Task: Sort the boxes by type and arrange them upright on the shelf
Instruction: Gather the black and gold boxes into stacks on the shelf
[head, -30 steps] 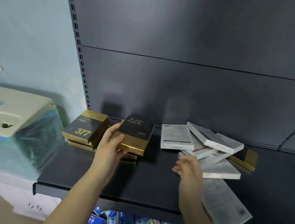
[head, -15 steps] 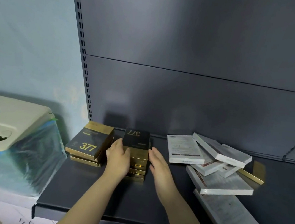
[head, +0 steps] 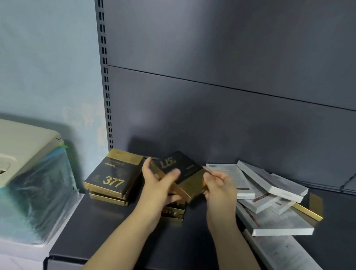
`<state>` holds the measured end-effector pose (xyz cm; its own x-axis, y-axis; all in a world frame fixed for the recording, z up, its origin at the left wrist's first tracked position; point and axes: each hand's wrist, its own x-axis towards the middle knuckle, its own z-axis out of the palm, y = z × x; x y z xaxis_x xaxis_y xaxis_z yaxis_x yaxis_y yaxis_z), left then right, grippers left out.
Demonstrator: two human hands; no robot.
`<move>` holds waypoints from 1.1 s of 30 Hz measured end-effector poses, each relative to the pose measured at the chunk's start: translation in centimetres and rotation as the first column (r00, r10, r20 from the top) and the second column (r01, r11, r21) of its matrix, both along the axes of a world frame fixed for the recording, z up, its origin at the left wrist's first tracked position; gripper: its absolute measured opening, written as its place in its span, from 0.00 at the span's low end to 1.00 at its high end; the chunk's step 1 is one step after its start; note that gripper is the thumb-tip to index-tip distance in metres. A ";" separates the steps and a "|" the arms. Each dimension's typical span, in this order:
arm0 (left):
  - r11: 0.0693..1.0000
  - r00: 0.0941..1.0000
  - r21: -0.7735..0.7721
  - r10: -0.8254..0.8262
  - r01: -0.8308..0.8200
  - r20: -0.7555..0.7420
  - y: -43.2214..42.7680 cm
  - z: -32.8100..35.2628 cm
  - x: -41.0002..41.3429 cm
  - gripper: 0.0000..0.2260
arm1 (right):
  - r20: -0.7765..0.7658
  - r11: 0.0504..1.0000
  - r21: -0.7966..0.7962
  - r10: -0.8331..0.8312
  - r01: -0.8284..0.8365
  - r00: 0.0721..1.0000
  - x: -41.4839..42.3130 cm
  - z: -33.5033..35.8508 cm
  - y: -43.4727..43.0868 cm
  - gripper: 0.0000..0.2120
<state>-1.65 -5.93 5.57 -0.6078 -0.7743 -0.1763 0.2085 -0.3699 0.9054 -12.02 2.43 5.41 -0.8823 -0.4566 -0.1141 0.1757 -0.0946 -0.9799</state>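
black-gold box (head: 183,169) tilted between both hands, just above the stack (head: 173,211) on the shelf (head: 115,239): left hand (head: 157,186) grips its left edge, right hand (head: 219,189) pinches the gold right end, long axis roughly hand-to-hand, blur permitting.

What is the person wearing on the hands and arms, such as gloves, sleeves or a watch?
Nothing that shows. The left hand and the right hand have no gloves or visible rings. Both forearms are uncovered down to the picture's lower edge: no sleeve, watch or band.
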 end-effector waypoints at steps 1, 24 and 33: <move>0.996 1.000 0.082 0.023 -0.022 -0.006 -0.5 0.2 0.2 0.29 | 0.015 1.000 0.011 -0.002 0.002 1.000 -0.2 0.3 0.2 0.07; 0.929 0.882 -0.336 0.283 -0.155 0.376 0.4 -2.2 -1.9 0.16 | 0.007 0.924 0.137 0.359 -0.357 0.933 -2.3 -2.0 -0.1 0.15; 0.681 0.627 -0.732 0.560 0.023 0.541 0.2 -2.6 -2.1 0.22 | -0.099 0.828 0.334 0.506 -0.450 0.857 -2.4 -1.4 -0.2 0.25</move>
<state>-3.78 -5.73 2.95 -0.2616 -0.9511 0.1644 -0.5823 0.2914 0.7590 -14.47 2.18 3.97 -0.5793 -0.7968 -0.1717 -0.0532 0.2472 -0.9675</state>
